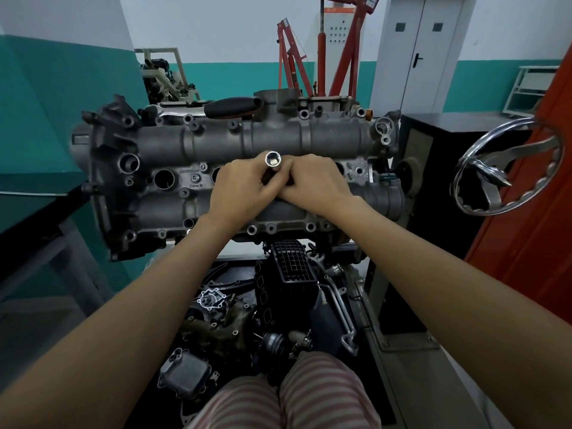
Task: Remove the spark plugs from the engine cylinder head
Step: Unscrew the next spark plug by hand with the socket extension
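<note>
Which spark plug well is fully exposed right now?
The leftmost spark plug well, a dark round bore left of the left hand. The next one is half hidden by that hand; the others are covered.

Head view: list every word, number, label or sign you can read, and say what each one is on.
None can be read for certain.
Cylinder head: raised cast marks between the plug wells near the left hand, too blurred to read.
Red hoist: small lettering on its upright, too small to read.
Socket in the hands: no marking visible.
Grey double door: two dark plates, no legible text.
</note>
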